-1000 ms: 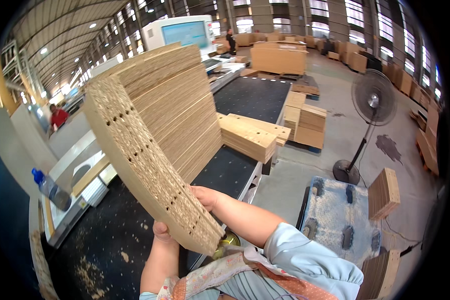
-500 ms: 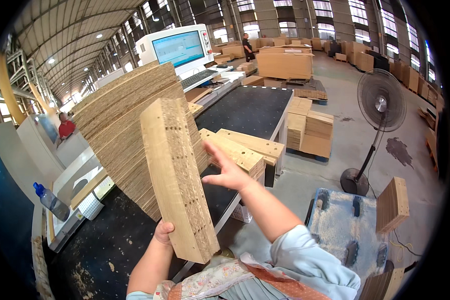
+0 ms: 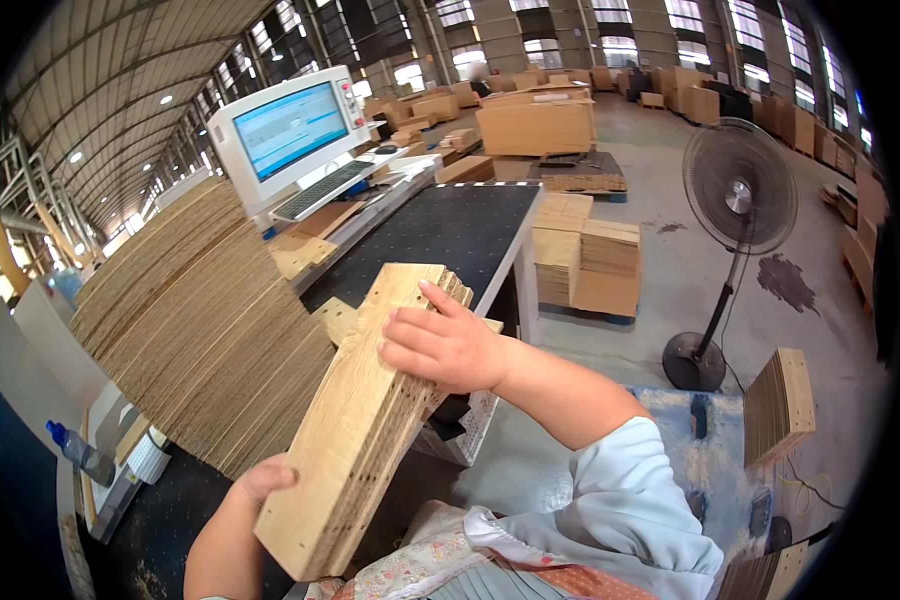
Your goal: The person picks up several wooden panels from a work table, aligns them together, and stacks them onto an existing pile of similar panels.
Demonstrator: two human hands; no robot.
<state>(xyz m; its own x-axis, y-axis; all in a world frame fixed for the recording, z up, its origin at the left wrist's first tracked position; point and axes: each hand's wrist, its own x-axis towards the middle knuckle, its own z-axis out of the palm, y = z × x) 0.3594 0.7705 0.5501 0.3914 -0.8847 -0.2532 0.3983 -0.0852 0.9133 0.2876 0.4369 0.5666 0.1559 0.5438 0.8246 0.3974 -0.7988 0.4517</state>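
A thick bundle of narrow wood-grain chipboard strips (image 3: 345,420), with drilled holes along the edges, slants between my hands in front of my apron. My left hand (image 3: 263,482) grips its lower left side, the fingers beneath hidden by the boards. Over the upper end lies my right hand (image 3: 448,345), closed round the top and right edge. To the left rises a tall stack of chipboard panels (image 3: 200,330), close to my left hand. Behind the bundle, part of another drilled board (image 3: 337,318) shows on the black table (image 3: 410,235).
A monitor with a keyboard (image 3: 322,190) stands beyond the panels. At the right are a standing fan (image 3: 738,195), a worn blue pallet (image 3: 660,400) and an upright board stack (image 3: 778,405). More boards (image 3: 585,260) sit past the table. A blue-capped bottle (image 3: 80,450) is far left.
My right hand, open beside the bundle before, has closed on its upper end. The bundle has tipped rightward and come lower and nearer. The view has turned to the right.
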